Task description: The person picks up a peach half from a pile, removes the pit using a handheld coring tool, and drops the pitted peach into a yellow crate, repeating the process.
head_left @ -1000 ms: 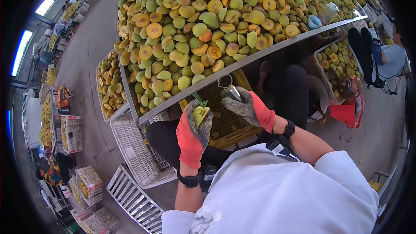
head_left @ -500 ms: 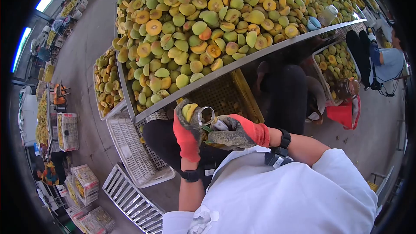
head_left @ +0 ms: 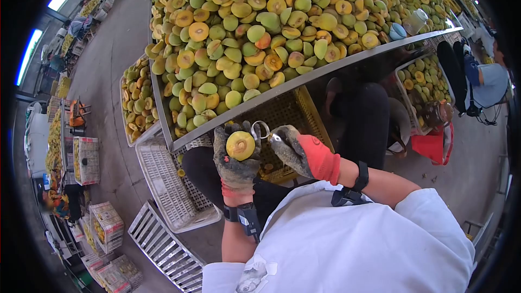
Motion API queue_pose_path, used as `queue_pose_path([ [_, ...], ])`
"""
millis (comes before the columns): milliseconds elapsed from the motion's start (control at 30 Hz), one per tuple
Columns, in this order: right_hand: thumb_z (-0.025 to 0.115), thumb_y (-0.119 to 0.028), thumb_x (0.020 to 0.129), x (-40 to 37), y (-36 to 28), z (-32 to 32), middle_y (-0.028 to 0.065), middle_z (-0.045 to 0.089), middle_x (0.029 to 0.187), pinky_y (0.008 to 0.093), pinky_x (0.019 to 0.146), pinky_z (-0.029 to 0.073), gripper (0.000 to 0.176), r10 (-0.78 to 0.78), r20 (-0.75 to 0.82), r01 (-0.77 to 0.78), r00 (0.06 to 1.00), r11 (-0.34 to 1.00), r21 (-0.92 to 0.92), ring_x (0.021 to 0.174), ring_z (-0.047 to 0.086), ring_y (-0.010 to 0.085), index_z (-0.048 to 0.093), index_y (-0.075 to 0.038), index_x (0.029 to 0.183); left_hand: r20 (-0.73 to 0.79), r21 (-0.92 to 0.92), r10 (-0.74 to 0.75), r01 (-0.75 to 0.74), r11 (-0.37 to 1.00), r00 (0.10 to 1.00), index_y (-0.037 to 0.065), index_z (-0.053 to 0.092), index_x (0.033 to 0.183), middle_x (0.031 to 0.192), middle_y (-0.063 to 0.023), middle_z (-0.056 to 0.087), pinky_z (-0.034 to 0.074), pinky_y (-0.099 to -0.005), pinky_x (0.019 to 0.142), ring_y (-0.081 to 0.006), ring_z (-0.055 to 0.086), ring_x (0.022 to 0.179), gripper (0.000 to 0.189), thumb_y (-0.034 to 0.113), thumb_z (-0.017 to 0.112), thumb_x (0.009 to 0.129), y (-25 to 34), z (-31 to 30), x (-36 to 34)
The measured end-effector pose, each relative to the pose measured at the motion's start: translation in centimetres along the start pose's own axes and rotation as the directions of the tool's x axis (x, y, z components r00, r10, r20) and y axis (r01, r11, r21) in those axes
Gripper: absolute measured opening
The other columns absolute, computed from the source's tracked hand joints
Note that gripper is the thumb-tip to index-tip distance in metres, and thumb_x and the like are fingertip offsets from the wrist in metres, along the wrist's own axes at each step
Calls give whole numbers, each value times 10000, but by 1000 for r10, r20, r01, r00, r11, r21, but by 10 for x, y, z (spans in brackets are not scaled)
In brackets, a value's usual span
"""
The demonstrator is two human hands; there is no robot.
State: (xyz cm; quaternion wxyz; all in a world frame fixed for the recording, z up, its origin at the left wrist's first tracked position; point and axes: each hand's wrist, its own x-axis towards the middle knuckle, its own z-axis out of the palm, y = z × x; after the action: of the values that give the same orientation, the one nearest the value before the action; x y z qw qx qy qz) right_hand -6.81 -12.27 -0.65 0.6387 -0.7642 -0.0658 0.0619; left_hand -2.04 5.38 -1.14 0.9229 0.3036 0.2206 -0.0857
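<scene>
In my gloved left hand (head_left: 236, 171) lies a peach half (head_left: 240, 146), its yellow cut face and brownish centre turned up. The fingers curl around its far side. My right hand (head_left: 305, 154), in a grey and red glove, is closed on the short handle of a metal ring-shaped pitting tool (head_left: 275, 138). The tool's loop stands just right of the peach half, level with the left fingertips. Both hands are over my lap, in front of a metal-edged table (head_left: 260, 99) heaped with halved peaches (head_left: 233, 54).
A white crate (head_left: 163, 184) stands left of my legs, and a yellow crate (head_left: 312, 116) sits under the table. Another crate of peach halves (head_left: 138, 95) is at the table's left. A red bag (head_left: 434, 144) lies right. A slatted metal rack (head_left: 165, 244) is lower left.
My left hand has turned palm up, showing the cut face of the peach half. My right hand and the ring tool have drawn slightly away to the right.
</scene>
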Motion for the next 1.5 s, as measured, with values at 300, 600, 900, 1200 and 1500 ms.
queue_pose_path([
  [300, 312, -314, 1013, 5, 46, 36, 69, 595, 780, 287, 640, 464, 386, 165, 107, -176, 981, 979, 106, 695, 564, 185, 562, -29, 943, 75, -156, 21, -9, 988, 997, 54, 598, 1083, 992, -67, 622, 482, -456, 928, -266, 611, 961, 245, 218, 500, 929, -13, 3, 8],
  [600, 302, -409, 1001, 3, 32, 36, 40, 562, 776, 299, 621, 439, 440, 399, 241, -452, 885, 860, 238, 648, 493, 160, 544, -46, 945, 70, 37, 285, -288, 957, 956, 86, 458, 1286, 1128, -111, 575, 484, -442, 932, -280, 581, 1030, 420, 343, 482, 955, -32, 4, 0],
  [900, 377, -370, 991, -2, -20, 19, -9, 579, 808, 234, 554, 416, 327, 428, 475, -631, 769, 627, 456, 605, 453, 94, 544, -94, 1046, 531, 429, 564, -774, 465, 633, 25, 419, 1285, 1160, -139, 558, 500, -376, 890, -246, 581, 1028, 476, 355, 490, 950, -28, -6, 5],
  [1200, 373, -448, 980, -2, 9, 24, -6, 578, 779, 266, 559, 417, 419, 496, 479, -679, 724, 638, 365, 643, 516, 98, 606, -100, 965, 125, 393, 330, -352, 850, 936, -38, 604, 981, 801, -137, 646, 540, -304, 629, -223, 637, 708, 658, 555, 319, 956, -18, 20, -13],
  [1500, 424, -241, 981, -1, 30, 41, 5, 570, 771, 300, 569, 435, 181, 434, 494, -656, 754, 539, 528, 634, 481, 111, 514, -129, 1091, 271, 548, 617, -645, 533, 739, -36, 595, 986, 875, -131, 638, 519, -304, 697, -197, 617, 785, 688, 569, 269, 960, -24, 14, -5],
])
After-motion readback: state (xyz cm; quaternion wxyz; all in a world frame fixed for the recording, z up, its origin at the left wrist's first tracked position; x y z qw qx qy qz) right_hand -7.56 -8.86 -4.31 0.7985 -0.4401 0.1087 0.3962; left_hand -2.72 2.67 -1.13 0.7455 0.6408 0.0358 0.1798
